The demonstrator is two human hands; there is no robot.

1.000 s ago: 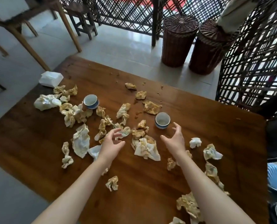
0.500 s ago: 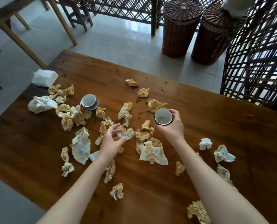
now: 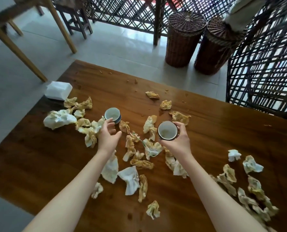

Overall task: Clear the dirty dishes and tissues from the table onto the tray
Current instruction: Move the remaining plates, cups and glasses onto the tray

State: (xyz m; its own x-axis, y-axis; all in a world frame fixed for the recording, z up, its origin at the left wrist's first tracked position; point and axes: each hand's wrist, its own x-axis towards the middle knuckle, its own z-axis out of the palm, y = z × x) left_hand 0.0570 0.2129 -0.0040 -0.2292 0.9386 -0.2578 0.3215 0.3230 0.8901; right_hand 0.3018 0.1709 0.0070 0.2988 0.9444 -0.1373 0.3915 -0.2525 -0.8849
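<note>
First cup (image 3: 167,131): white inside, dark rim, upright, gripped by right hand (image 3: 179,142) above table (image 3: 38,156) centre. Second cup (image 3: 112,115): blue-walled, upright, left of centre. Crumpled yellow-stained tissues (image 3: 149,149) scattered across table.

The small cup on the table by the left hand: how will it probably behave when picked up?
The cup looks like glazed ceramic, so it is probably rigid, a little slippery, and could chip if dropped. A similar cup sits easily in the right hand, so it is likely light. It stands upright; tipped over, its round wall might roll.

Head-worn view, down over table (image 3: 223,131)
</note>
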